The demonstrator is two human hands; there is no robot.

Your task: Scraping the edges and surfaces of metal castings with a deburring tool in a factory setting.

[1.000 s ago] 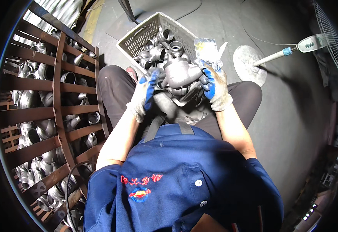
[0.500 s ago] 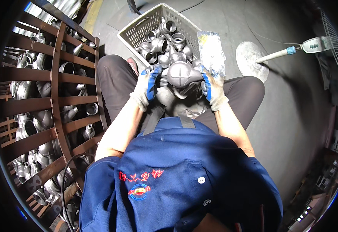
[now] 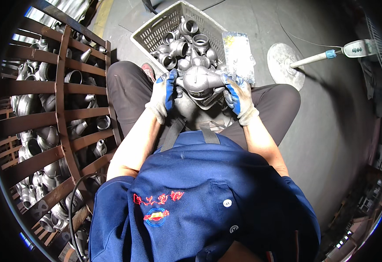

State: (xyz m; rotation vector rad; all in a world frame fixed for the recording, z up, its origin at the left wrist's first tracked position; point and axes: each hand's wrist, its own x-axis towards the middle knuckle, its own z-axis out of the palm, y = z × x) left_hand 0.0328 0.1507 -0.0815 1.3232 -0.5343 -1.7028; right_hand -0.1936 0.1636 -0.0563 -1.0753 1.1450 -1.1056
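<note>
Between my knees I hold up a grey metal casting with a rounded body and a tapering neck on each side. My left hand, in a white and blue work glove, is closed on its left end. The gloved right hand grips the neck on the right. Below the casting is another rounded grey surface, partly hidden by it. Just beyond my hands, a pale plastic crate holds several similar grey castings.
A rusty metal rack full of castings stands close on my left. By the crate's right side is a scuffed pale panel. Farther right, a floor fan with a round base stands on the grey floor. A dark cable hangs beside the rack.
The casting has been turned in my hands, so its cross-shaped ridge has tipped away and a lower rim faces me. Both hands still grip it and have shifted slightly.
</note>
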